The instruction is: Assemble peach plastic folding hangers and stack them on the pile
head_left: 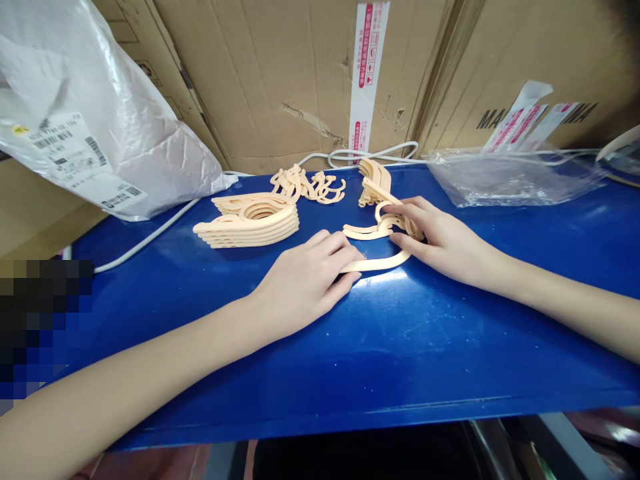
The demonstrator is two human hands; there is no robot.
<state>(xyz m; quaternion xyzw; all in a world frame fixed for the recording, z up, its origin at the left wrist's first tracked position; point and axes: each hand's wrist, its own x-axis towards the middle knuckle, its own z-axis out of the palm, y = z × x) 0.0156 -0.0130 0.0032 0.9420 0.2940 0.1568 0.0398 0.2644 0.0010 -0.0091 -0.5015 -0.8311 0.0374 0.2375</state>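
My left hand (313, 280) pinches the left end of a cream plastic hanger arm (380, 265), a long curved piece, between thumb and fingers. My right hand (435, 237) is closed over the other end of that arm. Under and beside its fingers are more cream hanger parts (367, 232), partly hidden by the hand. Just behind, a bundle of curved hanger arms (377, 180) leans on the table. Loose hanger hooks (305, 183) lie in a pile at the back middle. Left of them sits a neat stack of cream hanger pieces (250, 230).
The blue tabletop (350, 360) ends at a front edge near me. Large cardboard boxes (280, 80) stand behind it. A white plastic parcel (140, 120) leans at the left. A clear plastic bag (510, 180) lies at the back right, and a white cable (150, 237) runs across the table.
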